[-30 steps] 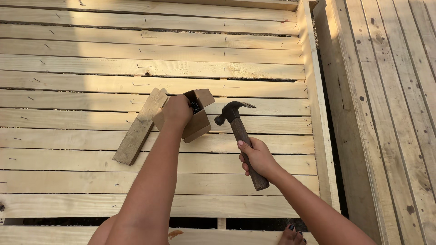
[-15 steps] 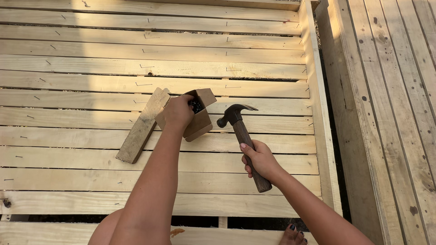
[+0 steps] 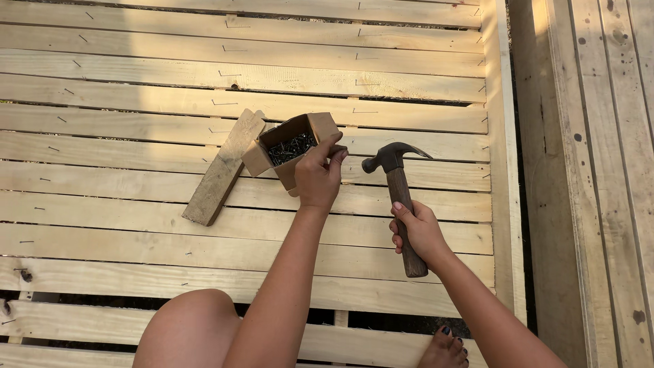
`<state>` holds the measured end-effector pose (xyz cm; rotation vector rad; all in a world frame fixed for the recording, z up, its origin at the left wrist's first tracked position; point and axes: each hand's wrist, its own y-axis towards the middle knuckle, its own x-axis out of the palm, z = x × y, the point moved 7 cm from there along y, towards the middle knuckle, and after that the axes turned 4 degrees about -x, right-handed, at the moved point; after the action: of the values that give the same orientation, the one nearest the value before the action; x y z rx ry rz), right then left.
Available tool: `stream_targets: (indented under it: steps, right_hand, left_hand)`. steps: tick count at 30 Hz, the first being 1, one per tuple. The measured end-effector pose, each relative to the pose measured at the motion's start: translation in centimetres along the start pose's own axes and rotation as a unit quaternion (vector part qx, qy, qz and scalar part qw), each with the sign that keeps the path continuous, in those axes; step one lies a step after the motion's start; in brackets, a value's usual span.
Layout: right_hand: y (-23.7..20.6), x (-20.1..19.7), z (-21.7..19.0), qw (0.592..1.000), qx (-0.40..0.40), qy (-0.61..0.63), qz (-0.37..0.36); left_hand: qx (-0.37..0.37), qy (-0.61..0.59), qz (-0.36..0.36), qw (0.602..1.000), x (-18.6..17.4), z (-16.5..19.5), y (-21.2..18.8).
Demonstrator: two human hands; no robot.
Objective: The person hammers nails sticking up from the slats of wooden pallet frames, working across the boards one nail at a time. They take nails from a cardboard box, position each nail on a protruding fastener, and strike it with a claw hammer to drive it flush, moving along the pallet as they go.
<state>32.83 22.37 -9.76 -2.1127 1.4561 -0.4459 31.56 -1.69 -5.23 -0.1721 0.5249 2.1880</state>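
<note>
Head view, looking down on a slatted wooden platform [image 3: 204, 232]. Left hand [image 3: 319, 178] sits at the near edge of a small open cardboard box [image 3: 289, 146], thumb and fingertips pinched together at the box rim; can't tell if a nail is between them, too small and the fingers cover the spot. Box holds a pile of dark nails [image 3: 291, 146], only the top layer readable, individual ones don't resolve. Box rests on the slats, its far-left flap touching or overlapping a short loose wood block [image 3: 223, 167] that lies diagonally just beside it; the contact point is hidden by the flap. Right hand [image 3: 417, 232] is wrapped tight around the wooden handle of a claw hammer [image 3: 396, 191], gripping the lower half; the handle end sticks out below the fist, the metal head points up and away, just right of the left hand, not touching it. Whether the hammer head rests on the slats or is held just above them is unclear. Hands are apart. Knee [image 3: 187, 327] cut off at the bottom edge, toes [image 3: 446, 347] partly cut off too. Second pallet-like structure [image 3: 599, 170] on the right, cropped by the frame, dark gap between it and the platform. Staples and small marks dot the slats.
</note>
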Motion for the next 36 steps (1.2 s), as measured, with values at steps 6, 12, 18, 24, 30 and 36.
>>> stream_targets:
  steps: [6, 12, 18, 24, 30, 36]
  right_hand:
    - [0.2, -1.0, 4.4, 0.999, 0.03, 0.014, 0.021]
    - [0.7, -1.7, 7.8, 1.0, 0.019, 0.02, 0.01]
    - [1.4, -1.9, 9.6, 0.997, -0.047, -0.057, 0.008]
    - [1.4, -1.7, 10.7, 0.988, -0.107, -0.108, 0.012]
    - [1.6, -1.8, 10.6, 0.988, -0.118, -0.095, 0.007]
    - [1.6, -1.7, 10.5, 0.989, -0.117, -0.095, 0.006]
  left_hand:
    - [-0.099, 0.093, -0.037, 0.99, 2.1, -5.6, -7.4]
    - [-0.08, 0.179, -0.025, 0.98, 2.0, -10.3, -9.7]
    - [-0.103, 0.219, -0.051, 0.969, 2.6, -10.3, -10.0]
    - [-0.089, 0.233, -0.055, 0.967, 2.6, -9.8, -9.9]
    - [-0.059, 0.258, -0.063, 0.962, 3.2, -9.8, -10.3]
    - [0.001, 0.258, -0.045, 0.965, 3.3, -9.1, -10.7]
